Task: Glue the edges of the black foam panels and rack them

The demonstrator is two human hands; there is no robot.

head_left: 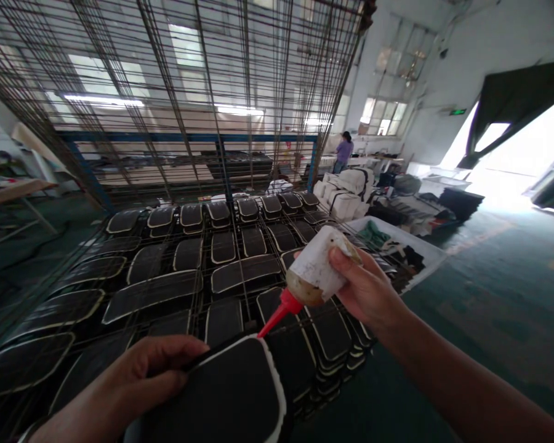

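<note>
My right hand (357,280) is closed around a glue bottle (316,264) with a worn white label, tilted nozzle-down. Its red nozzle (279,314) meets the edge of a dark, round-cornered panel (226,394) at the bottom of the view. A white bead of glue (273,369) runs along the panel's top and right edges. The panel's left edge is pinched in my left hand (143,375), thumb on top and fingers behind. The lower part of the panel lies outside the view.
Wire racks (224,246) carry many similar pale-edged panels just beyond my hands. Raised wire racks (189,74) lean above them on a blue frame (203,138). A white bin of scraps (425,258) stands at right, near white bundles (346,191). A person (344,151) stands far back.
</note>
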